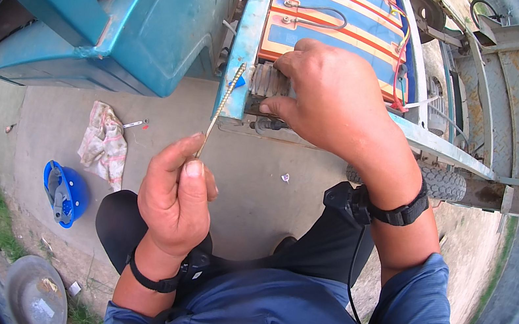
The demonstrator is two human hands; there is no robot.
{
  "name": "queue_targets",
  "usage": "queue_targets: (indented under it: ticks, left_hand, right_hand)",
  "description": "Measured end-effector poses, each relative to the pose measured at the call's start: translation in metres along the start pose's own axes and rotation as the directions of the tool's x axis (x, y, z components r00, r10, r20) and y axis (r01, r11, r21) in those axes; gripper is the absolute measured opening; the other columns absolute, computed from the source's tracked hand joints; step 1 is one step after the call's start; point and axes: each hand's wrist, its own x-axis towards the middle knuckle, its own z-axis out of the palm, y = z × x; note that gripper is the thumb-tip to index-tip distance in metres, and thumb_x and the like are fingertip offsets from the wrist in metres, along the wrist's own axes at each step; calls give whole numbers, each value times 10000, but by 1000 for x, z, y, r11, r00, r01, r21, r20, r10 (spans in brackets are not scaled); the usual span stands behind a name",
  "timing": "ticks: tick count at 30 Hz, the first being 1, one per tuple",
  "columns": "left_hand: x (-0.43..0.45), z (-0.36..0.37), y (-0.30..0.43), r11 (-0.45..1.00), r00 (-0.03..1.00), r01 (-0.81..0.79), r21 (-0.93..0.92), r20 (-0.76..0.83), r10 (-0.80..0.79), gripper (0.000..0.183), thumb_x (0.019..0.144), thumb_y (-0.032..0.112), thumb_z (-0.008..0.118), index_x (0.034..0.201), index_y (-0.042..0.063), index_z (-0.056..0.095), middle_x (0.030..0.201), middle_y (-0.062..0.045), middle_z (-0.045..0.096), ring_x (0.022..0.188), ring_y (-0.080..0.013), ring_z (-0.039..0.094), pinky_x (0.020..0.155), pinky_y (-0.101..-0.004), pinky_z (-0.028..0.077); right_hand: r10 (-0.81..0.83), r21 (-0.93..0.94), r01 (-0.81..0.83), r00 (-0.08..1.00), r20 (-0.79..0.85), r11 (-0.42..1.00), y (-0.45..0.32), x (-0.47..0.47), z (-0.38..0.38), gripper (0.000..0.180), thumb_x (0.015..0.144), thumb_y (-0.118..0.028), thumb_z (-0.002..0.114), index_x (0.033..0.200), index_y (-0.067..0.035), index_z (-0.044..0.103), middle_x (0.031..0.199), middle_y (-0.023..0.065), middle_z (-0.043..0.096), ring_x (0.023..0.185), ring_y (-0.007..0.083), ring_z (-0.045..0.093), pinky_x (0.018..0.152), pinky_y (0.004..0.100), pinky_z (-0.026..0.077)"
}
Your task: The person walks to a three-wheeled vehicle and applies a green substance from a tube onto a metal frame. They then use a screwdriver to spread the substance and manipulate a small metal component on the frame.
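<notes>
My left hand (180,195) pinches a slender brass-coloured metal rod (222,102) between thumb and fingers. Its upper half is ribbed in a spiral, and it points up towards the light-blue metal frame (252,21). My right hand (330,97) reaches over the frame's near end, thumb and fingers around a grey finned metal block (271,80). Part of that block is hidden under the hand. Directly beyond it lies a row of orange-and-blue batteries (326,39), joined by black cables (327,15). A small blue piece (237,82) shows on the frame behind the rod.
A teal vehicle seat base (157,43) stands at left. On the concrete lie a cloth (104,142), a wrench (134,123) and an upturned blue helmet (68,197). A metal basin (37,295) sits lower left. Red and yellow wires (401,57) run along the batteries near a tyre (440,182).
</notes>
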Motion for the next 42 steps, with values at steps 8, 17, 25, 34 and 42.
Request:
queue_targets:
  ticks: [8,17,25,34,42]
  left_hand:
    - [2,1,-2,1000,1000,-5,-10,1,5,293,1062,27,497,1333,-56,572,744,-36,622,598,-69,550,565,-232,462]
    - [0,-2,-7,999,1000,14,32,13,-14,278,1058,40,510,1307,-61,584,711,-35,620,586,-78,564,555,-239,464]
    - [2,2,-6,1000,1000,7,4,3,-7,275,1059,45,512,1301,-62,587,707,-35,621,581,-79,564,552,-240,464]
    - [-3,0,-7,1000,1000,21,10,15,-21,282,1068,56,504,1317,-57,576,707,-33,620,589,-74,561,564,-235,465]
    - [-2,1,-8,999,999,37,12,6,-37,281,1065,39,492,1316,-58,573,697,-29,606,583,-72,539,566,-237,457]
  right_hand:
    - [-19,65,19,1000,3,998,7,3,0,415,770,-437,850,834,-38,755,806,147,701,759,325,733,666,407,590]
    - [-40,114,43,999,-36,993,5,4,5,376,780,-395,840,828,-37,735,795,149,691,745,336,726,644,423,578]
    - [28,99,-31,999,25,995,1,2,4,386,790,-408,840,883,-44,753,850,139,685,776,339,713,669,435,565]
    - [-22,123,29,998,-62,992,13,-4,0,347,790,-400,834,843,-65,763,851,136,695,791,321,725,684,425,582]
    - [15,191,1,996,-84,982,9,-10,8,326,779,-369,844,821,-56,758,842,127,696,788,322,721,687,423,582]
